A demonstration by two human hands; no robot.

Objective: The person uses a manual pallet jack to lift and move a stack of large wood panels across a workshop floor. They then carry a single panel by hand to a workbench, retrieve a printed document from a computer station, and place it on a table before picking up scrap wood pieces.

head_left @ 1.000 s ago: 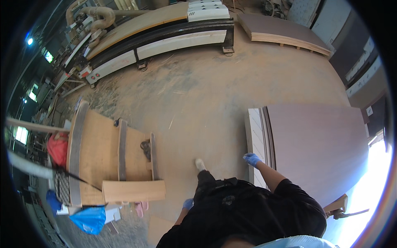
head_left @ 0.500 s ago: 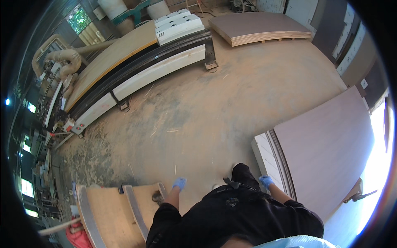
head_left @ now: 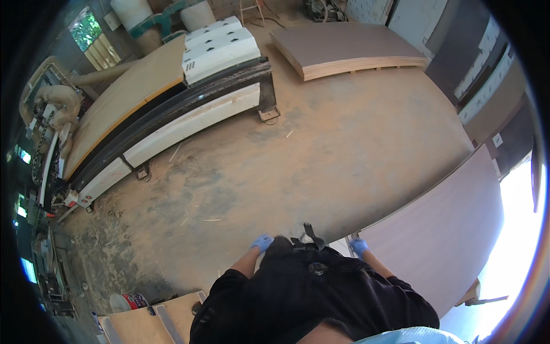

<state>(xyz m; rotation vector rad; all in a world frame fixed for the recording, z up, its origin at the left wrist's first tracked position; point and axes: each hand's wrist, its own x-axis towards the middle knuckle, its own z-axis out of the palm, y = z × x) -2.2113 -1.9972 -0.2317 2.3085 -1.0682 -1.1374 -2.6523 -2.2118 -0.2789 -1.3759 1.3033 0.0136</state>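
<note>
“While the blue-gloved right hand (head_left: pixel 359 247) is held just beside the edge of the large brown-grey panel (head_left: pixel 435 229), which step can be judged to be in hand?”

“Positioning beside the panel, most likely; no lifting is shown. The panel is spread out to the right of the right fingers, and a white-faced piece (head_left: pixel 341 246) is seen just to their left.”

“And how are the fingers set?”

“On neither hand can it be told whether they are spread or pressed together. Nothing is seen to be held by the left hand (head_left: pixel 263 242); whether the panel's edge is touched by the right cannot be told.”

“What would be called for by the next move?”

“If the panel is to be handled, its edge would need to be met by the right fingers, and the left ones, well apart from it, to be brought across.”
</note>
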